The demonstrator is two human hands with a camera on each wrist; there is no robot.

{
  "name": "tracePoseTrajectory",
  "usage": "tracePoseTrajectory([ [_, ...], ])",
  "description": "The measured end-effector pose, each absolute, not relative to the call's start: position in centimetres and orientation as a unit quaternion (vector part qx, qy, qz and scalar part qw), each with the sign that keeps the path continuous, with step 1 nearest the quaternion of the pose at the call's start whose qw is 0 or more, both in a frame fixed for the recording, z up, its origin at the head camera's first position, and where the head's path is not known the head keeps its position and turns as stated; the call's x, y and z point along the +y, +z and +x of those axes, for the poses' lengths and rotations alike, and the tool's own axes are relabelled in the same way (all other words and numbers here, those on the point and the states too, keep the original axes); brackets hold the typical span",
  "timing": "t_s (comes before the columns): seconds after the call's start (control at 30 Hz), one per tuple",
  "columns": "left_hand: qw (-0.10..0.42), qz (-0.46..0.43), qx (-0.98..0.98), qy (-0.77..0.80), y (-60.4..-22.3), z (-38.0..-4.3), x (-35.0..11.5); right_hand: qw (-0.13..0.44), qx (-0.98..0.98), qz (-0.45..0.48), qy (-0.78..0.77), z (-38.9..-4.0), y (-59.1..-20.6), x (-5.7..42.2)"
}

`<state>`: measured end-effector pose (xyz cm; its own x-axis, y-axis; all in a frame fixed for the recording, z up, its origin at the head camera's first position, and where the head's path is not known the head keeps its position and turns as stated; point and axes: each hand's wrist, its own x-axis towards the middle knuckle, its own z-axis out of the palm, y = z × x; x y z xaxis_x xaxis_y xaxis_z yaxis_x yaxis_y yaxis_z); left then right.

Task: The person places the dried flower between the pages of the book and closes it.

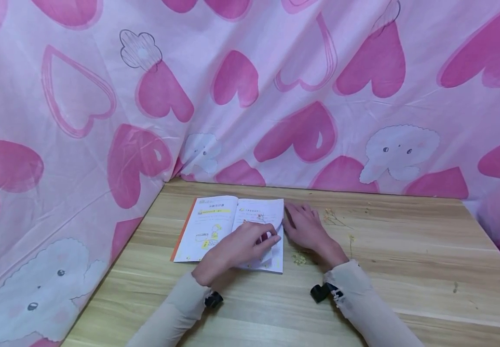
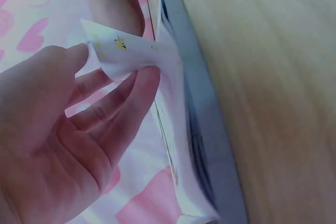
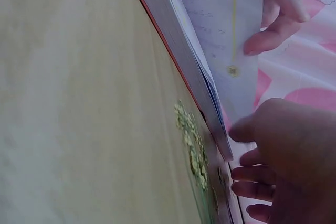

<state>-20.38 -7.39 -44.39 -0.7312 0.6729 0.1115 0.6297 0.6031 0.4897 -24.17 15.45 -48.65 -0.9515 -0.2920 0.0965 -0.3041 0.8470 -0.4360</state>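
An open book (image 1: 206,226) with an orange cover edge lies on the table, its printed pages facing up. My left hand (image 1: 243,243) reaches over the right-hand side and pinches a lifted page (image 2: 123,45), which bends up at its lower corner; the same page (image 3: 220,40) shows in the right wrist view. Beside the book's right edge is my right hand (image 1: 308,226). Its thumb (image 3: 244,129) is at the page's edge, and its other fingers are loosely bent near the book's corner.
Small dried yellow flowers (image 1: 299,259) lie close to the book's right side. Thin dried sprigs (image 1: 332,218) lie farther right on the wooden table (image 1: 406,270). A pink heart-patterned cloth (image 1: 276,125) hangs along the table's back and left edges.
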Motion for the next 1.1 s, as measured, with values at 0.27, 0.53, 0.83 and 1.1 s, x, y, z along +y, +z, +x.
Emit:
tracePoseTrajectory([
  [0.27,0.041,0.367,0.883,0.290,-43.0,-20.8,-8.8,0.027,-0.955,0.176,0.239,-24.2,-48.7,15.4],
  [0.53,0.039,0.329,0.885,0.328,-41.8,-21.3,-9.9,0.025,-0.955,0.182,0.234,-24.2,-48.8,15.2],
  [0.83,-0.034,0.268,0.882,0.385,-40.9,-21.5,-10.4,0.012,-0.957,0.176,0.229,-24.1,-48.7,15.1],
  [1.1,-0.038,0.244,0.876,0.414,-40.2,-21.4,-10.9,0.007,-0.958,0.177,0.228,-24.2,-48.8,15.1],
])
